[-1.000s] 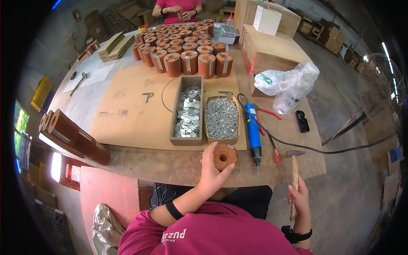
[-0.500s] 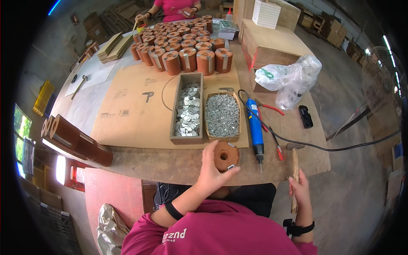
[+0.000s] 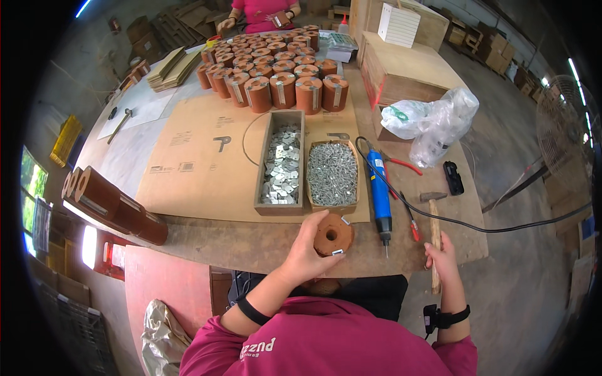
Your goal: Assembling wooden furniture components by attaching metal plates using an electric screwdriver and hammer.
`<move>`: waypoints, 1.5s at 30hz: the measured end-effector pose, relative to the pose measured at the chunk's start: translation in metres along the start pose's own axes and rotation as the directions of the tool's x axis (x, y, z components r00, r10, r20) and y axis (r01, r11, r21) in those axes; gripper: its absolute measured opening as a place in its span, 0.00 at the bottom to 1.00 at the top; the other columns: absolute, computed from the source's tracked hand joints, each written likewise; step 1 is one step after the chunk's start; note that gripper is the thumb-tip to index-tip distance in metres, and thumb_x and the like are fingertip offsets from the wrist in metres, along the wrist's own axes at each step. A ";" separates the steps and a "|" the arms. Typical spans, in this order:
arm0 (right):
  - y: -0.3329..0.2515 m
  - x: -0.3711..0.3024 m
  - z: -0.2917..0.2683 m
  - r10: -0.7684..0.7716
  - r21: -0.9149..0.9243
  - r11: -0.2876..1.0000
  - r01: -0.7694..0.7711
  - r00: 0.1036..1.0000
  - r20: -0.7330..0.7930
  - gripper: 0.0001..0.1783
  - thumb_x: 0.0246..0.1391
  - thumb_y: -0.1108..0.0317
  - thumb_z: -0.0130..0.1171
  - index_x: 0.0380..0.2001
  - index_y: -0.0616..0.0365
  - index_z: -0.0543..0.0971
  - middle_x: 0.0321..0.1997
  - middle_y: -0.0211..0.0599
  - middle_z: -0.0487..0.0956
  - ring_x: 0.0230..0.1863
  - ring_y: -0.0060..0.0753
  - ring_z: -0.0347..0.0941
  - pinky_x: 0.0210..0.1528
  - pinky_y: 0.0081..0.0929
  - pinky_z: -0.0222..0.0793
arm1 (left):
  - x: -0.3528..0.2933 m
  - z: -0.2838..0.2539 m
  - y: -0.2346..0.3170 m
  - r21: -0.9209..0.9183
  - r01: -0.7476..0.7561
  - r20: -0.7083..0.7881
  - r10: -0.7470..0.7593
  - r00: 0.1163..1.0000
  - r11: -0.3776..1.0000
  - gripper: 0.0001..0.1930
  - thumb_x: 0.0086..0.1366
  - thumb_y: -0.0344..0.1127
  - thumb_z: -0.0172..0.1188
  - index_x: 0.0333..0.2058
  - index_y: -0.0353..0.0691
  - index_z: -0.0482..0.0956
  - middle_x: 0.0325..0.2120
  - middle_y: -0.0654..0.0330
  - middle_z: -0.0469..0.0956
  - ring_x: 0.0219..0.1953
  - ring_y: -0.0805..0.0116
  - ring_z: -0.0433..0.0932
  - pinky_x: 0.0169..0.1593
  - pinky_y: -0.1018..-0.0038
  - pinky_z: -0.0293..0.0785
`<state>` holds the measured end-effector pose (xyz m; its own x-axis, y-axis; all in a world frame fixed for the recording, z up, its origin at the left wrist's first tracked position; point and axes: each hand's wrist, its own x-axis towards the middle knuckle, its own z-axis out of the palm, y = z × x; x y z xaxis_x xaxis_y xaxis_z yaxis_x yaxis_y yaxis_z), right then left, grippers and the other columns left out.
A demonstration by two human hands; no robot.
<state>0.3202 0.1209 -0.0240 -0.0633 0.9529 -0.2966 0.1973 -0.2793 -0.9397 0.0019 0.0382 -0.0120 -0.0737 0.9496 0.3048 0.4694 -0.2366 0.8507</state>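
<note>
My left hand (image 3: 307, 252) is wrapped round the side of a reddish-brown wooden cylinder (image 3: 342, 237) at the table's near edge. The cylinder has a hole in its top and small metal pieces at its rim. In my right hand (image 3: 443, 258) is the wooden handle of a hammer (image 3: 435, 232), whose head rests over the table to the right. Between them lies a blue electric screwdriver (image 3: 380, 188) with its bit toward me. Beyond the cylinder stand a grey wooden box of flat metal plates (image 3: 282, 164) and a carton of screws (image 3: 333, 174).
Many similar cylinders (image 3: 283, 89) crowd the far table, with a co-worker (image 3: 260, 15) behind them. Stacked cylinders (image 3: 116, 210) lie at the left edge. Red-handled pliers (image 3: 404, 165), a black cable (image 3: 501, 220), plastic bags (image 3: 433, 125) and a wooden crate (image 3: 407, 69) occupy the right side.
The hammer has shifted slightly up and its head shows more clearly. My left thumb has moved in against the cylinder's near side. The co-worker's hand has drawn back.
</note>
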 end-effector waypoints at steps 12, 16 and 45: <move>0.010 0.039 -0.006 0.001 -0.033 0.999 -0.002 1.000 -0.018 0.20 0.43 0.76 0.52 0.43 0.61 0.64 0.20 0.33 0.70 0.10 0.19 0.61 0.12 0.16 0.59 | 0.001 -0.015 0.016 -0.049 -0.043 0.111 0.048 0.993 0.998 0.42 0.41 0.33 0.67 0.55 0.38 0.54 0.53 0.47 0.54 0.57 0.53 0.54 0.57 0.64 0.54; 0.000 0.048 -0.004 -0.055 0.013 0.998 0.055 0.998 -0.003 0.19 0.43 0.75 0.52 0.42 0.61 0.66 0.20 0.34 0.71 0.10 0.19 0.62 0.12 0.17 0.59 | -0.001 -0.011 0.003 -0.078 -0.078 0.066 0.083 0.994 0.994 0.37 0.46 0.32 0.63 0.54 0.38 0.55 0.54 0.45 0.53 0.56 0.49 0.55 0.57 0.65 0.55; -0.009 0.064 -0.018 -0.376 -0.927 0.321 0.193 0.924 0.062 0.22 0.42 0.62 0.56 0.41 0.62 0.71 0.44 0.57 0.68 0.46 0.52 0.66 0.46 0.38 0.63 | -0.018 -0.005 -0.012 -0.318 0.053 -0.030 -0.066 0.997 0.947 0.46 0.43 0.38 0.69 0.55 0.33 0.49 0.52 0.46 0.57 0.54 0.57 0.61 0.54 0.67 0.61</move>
<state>0.3321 0.1861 -0.0317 -0.1938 0.9786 0.0687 0.9580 0.2039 -0.2015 -0.0066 0.0229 -0.0250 -0.1307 0.9565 0.2607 0.1605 -0.2391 0.9576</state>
